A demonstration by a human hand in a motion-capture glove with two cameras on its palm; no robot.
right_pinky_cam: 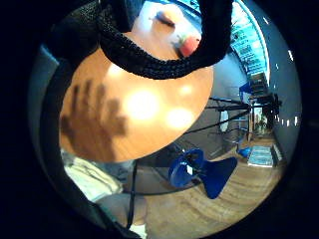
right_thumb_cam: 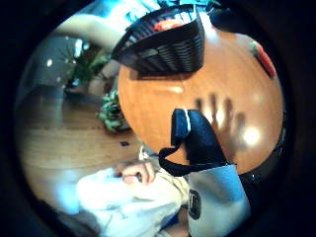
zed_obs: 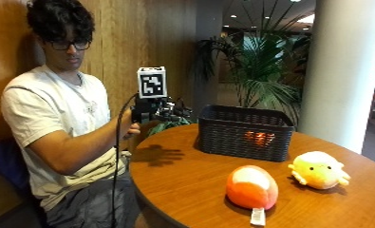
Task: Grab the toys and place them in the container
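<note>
Two toys on table, before basket.

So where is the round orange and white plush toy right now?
In the outside view the round orange and white plush toy lies on the round wooden table near its front edge, beside the yellow plush toy, in front of the dark woven basket.

A round wooden table carries a dark woven basket toward its far side. Nearer the front edge lie an orange-and-white plush toy and, just beside it, a yellow plush toy.
</note>
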